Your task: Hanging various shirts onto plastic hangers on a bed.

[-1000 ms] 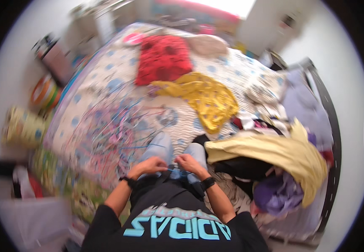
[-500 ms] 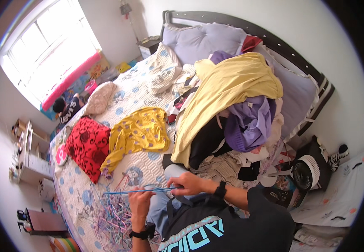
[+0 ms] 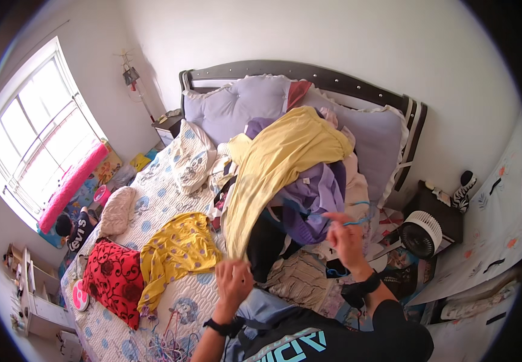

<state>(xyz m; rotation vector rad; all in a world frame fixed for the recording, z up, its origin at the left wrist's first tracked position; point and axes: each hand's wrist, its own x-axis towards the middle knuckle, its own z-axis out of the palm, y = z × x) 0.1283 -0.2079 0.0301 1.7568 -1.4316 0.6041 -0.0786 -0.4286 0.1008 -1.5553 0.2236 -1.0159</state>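
My right hand (image 3: 346, 241) is raised in front of the purple garment (image 3: 312, 202), its fingers drawn together on a thin blue cord (image 3: 356, 223). Loops of this cord spread beside the fingers and below the hand, partly blurred. My left hand (image 3: 234, 282) is closed, held low near the bottom end of a pale yellow cloth (image 3: 291, 145); what its fingers hold, if anything, cannot be made out. A tangle of pink, purple and blue cords (image 3: 173, 347) lies on the quilted bed cover at the lower left, cut off by the frame edge.
Left of my hands lie a yellow dotted garment (image 3: 179, 253) and a red patterned pillow (image 3: 113, 280). Clothes are heaped before the lilac headboard cushions (image 3: 237, 105). A fan (image 3: 421, 234) stands at the right. Another person (image 3: 79, 232) is by the window side.
My hands have moved apart; the right rose away to the right with the blue cord, which was stretched between both hands. The view has shifted, showing more wall and less of the cord tangle.
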